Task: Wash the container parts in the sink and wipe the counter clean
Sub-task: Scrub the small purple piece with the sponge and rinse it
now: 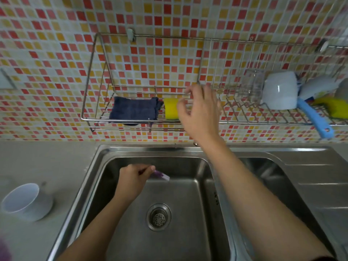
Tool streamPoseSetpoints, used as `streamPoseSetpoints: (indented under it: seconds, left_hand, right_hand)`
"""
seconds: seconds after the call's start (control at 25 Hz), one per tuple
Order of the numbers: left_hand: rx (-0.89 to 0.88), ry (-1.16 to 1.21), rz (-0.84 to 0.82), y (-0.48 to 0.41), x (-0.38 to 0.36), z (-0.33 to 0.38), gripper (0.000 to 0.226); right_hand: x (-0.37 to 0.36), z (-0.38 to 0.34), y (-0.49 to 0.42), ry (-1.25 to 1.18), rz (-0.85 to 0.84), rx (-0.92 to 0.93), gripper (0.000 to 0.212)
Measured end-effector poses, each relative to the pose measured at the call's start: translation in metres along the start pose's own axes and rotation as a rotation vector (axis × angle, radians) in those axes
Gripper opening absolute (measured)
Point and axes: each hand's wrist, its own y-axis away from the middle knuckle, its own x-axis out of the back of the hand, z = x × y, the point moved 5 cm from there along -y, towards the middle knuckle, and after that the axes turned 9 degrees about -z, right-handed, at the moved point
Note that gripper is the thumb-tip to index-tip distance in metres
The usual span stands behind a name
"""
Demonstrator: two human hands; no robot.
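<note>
We record the left hand low inside the main basin of the steel sink, fingers curled closed around a small purple container part; only its end shows past the thumb, translucent purple and blurred, so its form is unclear. The right hand is raised to the wire rack on the mosaic-tiled wall, fingers spread and loosely curved, gripping nothing; its fingertips sit just in front of a yellow sponge, and we cannot tell whether they touch it. A dark blue cloth lies in the rack just left of the sponge. Further right in the rack we note a clear glass, an upturned white mug, a blue-handled utensil and a second yellow sponge. On the grey counter left of the sink sits a white cup, tilted on a white lid or saucer. The drain strainer sits in the middle of the basin floor, and the basin looks dry. There are small markings on the basin's right wall, not readable; we find no other legible brand, label or writing.
</note>
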Motion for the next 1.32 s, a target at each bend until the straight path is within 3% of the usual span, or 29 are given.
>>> streamPoseSetpoints:
  seconds: [0.12, 0.2, 0.28, 0.44, 0.52, 0.6, 0.72, 0.84, 0.96, 1.2, 1.32]
  left_hand:
    - [0.054, 0.08, 0.019, 0.009, 0.012, -0.005, 0.02]
    - [0.108, 0.139, 0.031, 0.014, 0.018, -0.01, 0.026]
    - [0.213, 0.314, 0.026, 0.017, 0.02, -0.023, 0.028]
    - [0.494, 0.952, -0.002, 0.018, 0.011, -0.045, 0.021]
    - [0.594, 1.221, -0.04, 0.02, 0.005, -0.042, 0.014]
    - [0.673, 1.354, -0.128, 0.023, -0.002, -0.035, 0.013]
    - [0.763, 1.473, -0.249, 0.028, -0.011, -0.023, 0.013]
    - [0.799, 1.487, -0.344, 0.031, -0.019, -0.005, 0.017]
    - [0.813, 1.474, -0.398, 0.032, -0.026, 0.005, 0.029]
    - [0.903, 1.517, -0.45, 0.035, -0.032, 0.007, 0.024]
    - [0.925, 1.512, -0.476, 0.036, -0.035, 0.006, 0.024]
  right_hand:
    - [-0.058, 0.012, -0.039, 0.139, -0.746, -0.374, 0.073]
    - [-0.084, 0.013, -0.039, 0.194, -0.929, -0.43, 0.069]
    - [-0.08, 0.005, -0.039, 0.176, -0.81, -0.418, 0.058]
    - [-0.012, -0.023, -0.005, -0.185, -0.356, -0.224, 0.051]
    - [0.008, -0.036, 0.043, -0.294, -0.328, -0.11, 0.049]
    - [0.002, -0.036, 0.094, -0.403, -0.453, -0.074, 0.053]
    - [-0.026, -0.017, 0.137, -0.361, -0.583, -0.042, 0.06]
    - [-0.053, 0.001, 0.152, -0.217, -0.569, 0.009, 0.067]
    - [-0.07, 0.011, 0.166, -0.07, -0.62, 0.053, 0.06]
    - [-0.074, 0.011, 0.178, -0.107, -0.564, 0.064, 0.056]
    - [-0.071, 0.017, 0.178, -0.176, -0.487, -0.052, 0.057]
